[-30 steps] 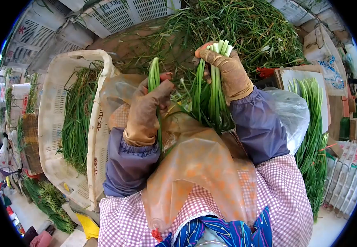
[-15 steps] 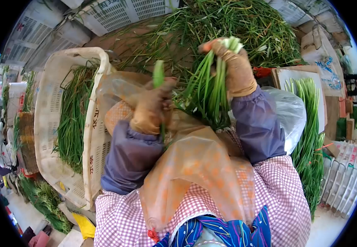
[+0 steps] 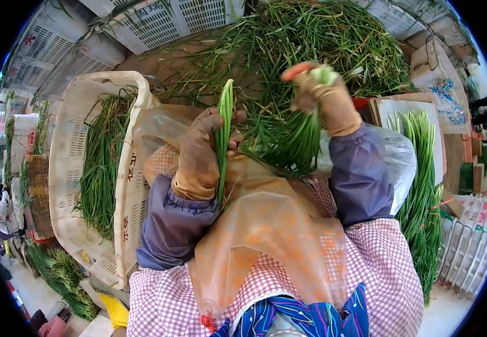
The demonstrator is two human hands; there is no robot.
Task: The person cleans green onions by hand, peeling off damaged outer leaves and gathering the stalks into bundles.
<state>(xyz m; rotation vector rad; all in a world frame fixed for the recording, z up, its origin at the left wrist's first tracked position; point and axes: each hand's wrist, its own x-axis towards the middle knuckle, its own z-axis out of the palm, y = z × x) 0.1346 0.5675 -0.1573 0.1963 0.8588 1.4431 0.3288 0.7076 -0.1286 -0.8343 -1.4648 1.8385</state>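
My gloved left hand [image 3: 198, 154] is closed around a few flat green chive leaves [image 3: 226, 121], which stand nearly upright and reach down past my wrist. My gloved right hand [image 3: 330, 104], slightly blurred, grips a bunch of chives [image 3: 297, 143]. The pale cut ends of that bunch stick out above the fist, and its green leaves hang down over my lap. An orange cover shows on one finger of the right hand. Beneath both hands a translucent plastic apron [image 3: 260, 219] lies over my checked clothing.
At the left stands a white plastic crate [image 3: 134, 168] with chives inside. A heap of loose leaves [image 3: 333, 39] spreads out ahead. To the right, neat chives [image 3: 417, 185] lie beside clear plastic [image 3: 392, 163]. White crates [image 3: 153, 25] line the back.
My left hand has turned, bringing its leaves upright and into clearer view. My right hand has shifted a little right and down with its bunch, whose leaves swing closer together.
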